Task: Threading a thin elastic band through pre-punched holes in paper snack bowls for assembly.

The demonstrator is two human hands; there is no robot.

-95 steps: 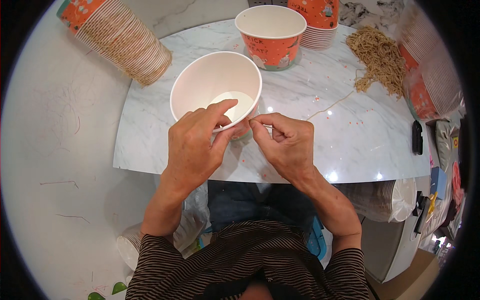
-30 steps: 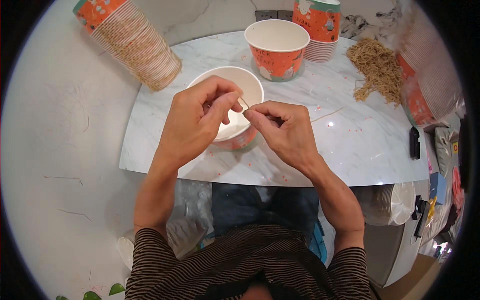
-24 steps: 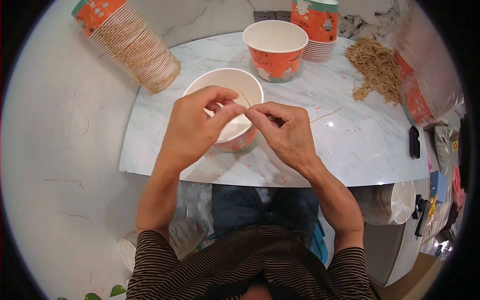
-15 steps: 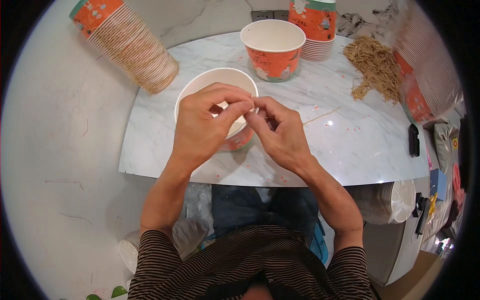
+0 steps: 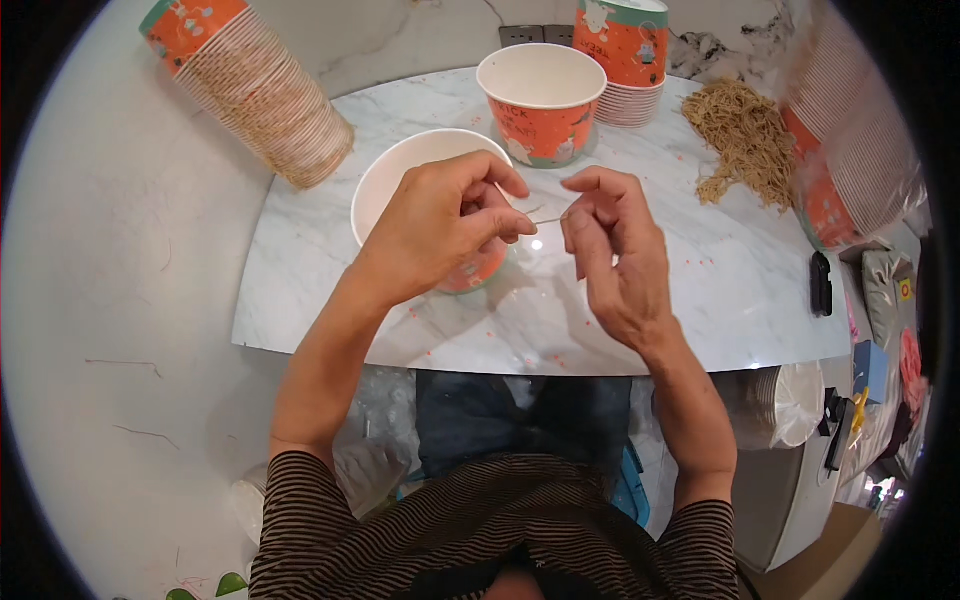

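Observation:
A short length of tan twine (image 5: 549,220) stretches between my two hands above the table. My left hand (image 5: 440,218) pinches one end between thumb and fingers. At the other end, my right hand (image 5: 618,255) has its fingers curled round the twine, most of which its grip hides. Partly behind my left hand, a paper bucket (image 5: 392,170) with a white inside and orange and green outside stands on the marble-patterned table (image 5: 650,320). It touches neither fingertip that I can see.
Another orange paper bucket (image 5: 548,118) stands farther back, beside an upside-down stack (image 5: 622,60). A tall leaning stack (image 5: 265,100) with twine on it is at left. At right are a heap of twine (image 5: 740,140), bagged buckets (image 5: 850,150) and a black tool (image 5: 821,285).
My hands have drawn apart, the right one moving right, so the twine now shows between them. The loose strand seen trailing to the right of my right hand no longer shows there.

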